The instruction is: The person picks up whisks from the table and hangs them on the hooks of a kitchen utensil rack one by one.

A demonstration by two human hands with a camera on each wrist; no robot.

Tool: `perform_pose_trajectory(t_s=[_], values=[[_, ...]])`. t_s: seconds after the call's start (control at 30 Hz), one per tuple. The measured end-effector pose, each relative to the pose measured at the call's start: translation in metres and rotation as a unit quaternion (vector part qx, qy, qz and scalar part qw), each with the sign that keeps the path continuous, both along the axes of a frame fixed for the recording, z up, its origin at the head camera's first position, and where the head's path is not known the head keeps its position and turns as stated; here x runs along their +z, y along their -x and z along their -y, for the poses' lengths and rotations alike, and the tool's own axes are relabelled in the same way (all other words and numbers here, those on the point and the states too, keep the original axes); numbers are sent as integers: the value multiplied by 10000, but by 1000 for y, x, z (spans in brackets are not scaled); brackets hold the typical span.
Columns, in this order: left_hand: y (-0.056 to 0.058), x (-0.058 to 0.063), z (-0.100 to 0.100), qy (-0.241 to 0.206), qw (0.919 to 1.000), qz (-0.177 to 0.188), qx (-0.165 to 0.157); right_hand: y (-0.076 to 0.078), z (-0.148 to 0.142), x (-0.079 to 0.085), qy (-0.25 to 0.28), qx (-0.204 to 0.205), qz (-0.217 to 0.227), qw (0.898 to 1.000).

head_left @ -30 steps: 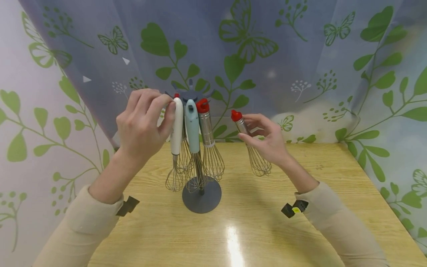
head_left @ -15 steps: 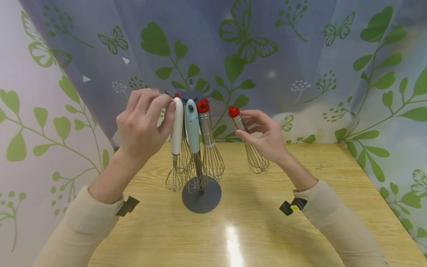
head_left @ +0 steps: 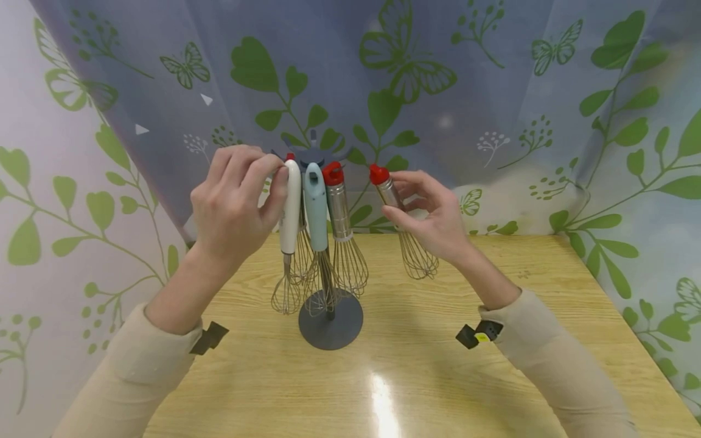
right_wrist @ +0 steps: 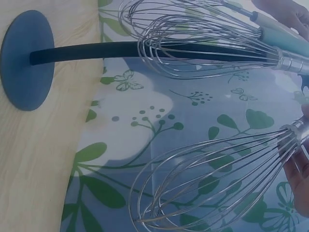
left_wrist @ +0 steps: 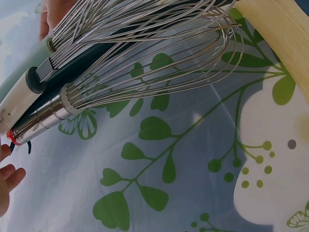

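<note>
My left hand (head_left: 235,198) pinches the upper end of a white-handled whisk (head_left: 290,213) at the left of a dark grey rotating-style stand (head_left: 347,331). Beside it hang a pale blue-handled whisk (head_left: 316,210) and a steel whisk with a red cap (head_left: 339,213). A further red-tipped whisk is mostly hidden behind the white one. Right of the stand, my right hand (head_left: 432,216) holds another red-capped steel whisk (head_left: 387,192) by its handle between thumb and fingers, tilted, wires downward. In the right wrist view its handle (right_wrist: 301,129) lies apart from the hanging whisks.
The stand's round base sits on a light wooden table (head_left: 263,389). Behind the table hangs a curtain (head_left: 476,79) printed with green leaves and butterflies. Patterned cloth (head_left: 49,231) also lines the left side.
My right hand has moved left and slightly up, bringing its red-capped whisk closer to the stand. The left hand and the hanging whisks have stayed in place.
</note>
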State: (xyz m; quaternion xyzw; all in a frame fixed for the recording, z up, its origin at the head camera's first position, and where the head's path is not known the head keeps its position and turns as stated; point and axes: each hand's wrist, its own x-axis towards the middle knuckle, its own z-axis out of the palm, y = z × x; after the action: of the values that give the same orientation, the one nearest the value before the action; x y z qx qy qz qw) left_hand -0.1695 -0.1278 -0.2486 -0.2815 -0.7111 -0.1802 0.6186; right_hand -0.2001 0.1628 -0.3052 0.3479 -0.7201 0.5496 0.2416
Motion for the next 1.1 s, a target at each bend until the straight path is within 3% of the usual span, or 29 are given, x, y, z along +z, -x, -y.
perform_pose_trajectory(t_s=[0.6,1.1], values=[[0,0,0,-3,10000,12,-11,-6,9,16,-7,-259,-260,9993],[0,0,0,-10,10000,0,12,-9,11,29,-111,-191,-549,9982]])
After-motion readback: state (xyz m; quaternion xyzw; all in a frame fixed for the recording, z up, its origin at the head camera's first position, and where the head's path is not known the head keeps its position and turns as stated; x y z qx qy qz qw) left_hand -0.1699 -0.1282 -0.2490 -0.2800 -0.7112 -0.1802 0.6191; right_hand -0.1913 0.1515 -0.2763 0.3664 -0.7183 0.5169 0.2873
